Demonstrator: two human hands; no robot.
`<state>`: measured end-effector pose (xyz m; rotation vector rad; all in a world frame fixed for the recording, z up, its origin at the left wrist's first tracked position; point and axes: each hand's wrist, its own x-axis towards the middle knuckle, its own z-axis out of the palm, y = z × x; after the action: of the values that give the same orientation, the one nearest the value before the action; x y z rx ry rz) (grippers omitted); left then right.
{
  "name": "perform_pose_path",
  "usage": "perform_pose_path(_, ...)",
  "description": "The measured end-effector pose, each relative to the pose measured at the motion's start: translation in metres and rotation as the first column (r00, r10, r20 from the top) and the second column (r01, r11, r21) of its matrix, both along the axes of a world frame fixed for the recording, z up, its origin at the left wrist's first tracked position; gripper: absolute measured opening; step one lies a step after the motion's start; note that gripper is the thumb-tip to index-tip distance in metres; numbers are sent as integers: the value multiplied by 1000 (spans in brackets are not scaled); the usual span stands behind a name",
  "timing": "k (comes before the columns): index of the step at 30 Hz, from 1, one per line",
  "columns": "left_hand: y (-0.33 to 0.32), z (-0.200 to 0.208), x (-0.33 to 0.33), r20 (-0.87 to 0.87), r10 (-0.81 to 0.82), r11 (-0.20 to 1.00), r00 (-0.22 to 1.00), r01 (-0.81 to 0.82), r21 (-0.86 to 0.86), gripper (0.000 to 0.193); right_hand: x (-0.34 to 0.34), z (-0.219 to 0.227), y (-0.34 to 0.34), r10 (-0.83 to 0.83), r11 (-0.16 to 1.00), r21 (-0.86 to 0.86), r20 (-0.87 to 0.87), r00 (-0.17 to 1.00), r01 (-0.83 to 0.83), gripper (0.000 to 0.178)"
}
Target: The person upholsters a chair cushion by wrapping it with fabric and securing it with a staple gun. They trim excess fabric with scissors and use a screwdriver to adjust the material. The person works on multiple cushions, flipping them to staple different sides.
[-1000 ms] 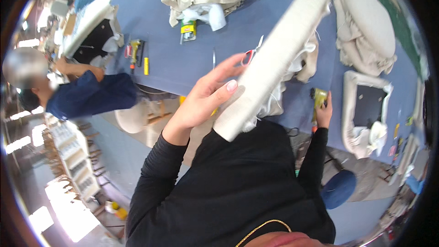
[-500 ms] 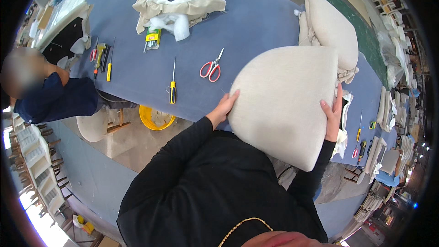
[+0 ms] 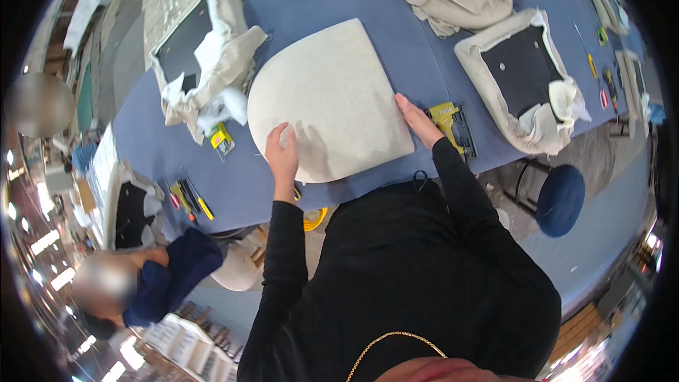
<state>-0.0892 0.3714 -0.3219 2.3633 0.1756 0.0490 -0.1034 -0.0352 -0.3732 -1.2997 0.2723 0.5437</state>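
Near the front edge of the worktop (image 3: 318,0), the cushion (image 3: 336,92) is lying flat, the left hand (image 3: 282,152) spreading loose, empty fingers over its left side, the right hand (image 3: 421,124) laying straight fingers along its right edge, unclasped, gentle, even pressure probably serving best.

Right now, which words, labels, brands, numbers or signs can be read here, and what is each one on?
I won't copy printed words or brand names, but printing shows here:
Yellow staple gun: a marking on its body.
Small yellow-and-green packet: a printed front; its small print is too blurred to read.
Upholstered seat cushion: no lettering visible.
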Motion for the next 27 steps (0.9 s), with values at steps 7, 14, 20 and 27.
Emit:
perform_pose_path(7,-78,-57,68,24,-87,801,996,56,596,64,63,-37,20,-203,937,308,85,976,168,87)
perform_pose_path(14,-74,-66,74,-13,-92,803,996,82,590,65,262,-66,33,-330,859,462,171,928,220,86)
perform_pose_path(20,-71,-72,77,-17,-97,794,995,88,602,66,294,-74,44,-257,947,269,315,914,174,83)
perform_pose_path(27,-73,-73,76,-20,-81,805,997,77,588,68,181,-59,35,-179,976,164,231,956,144,79)
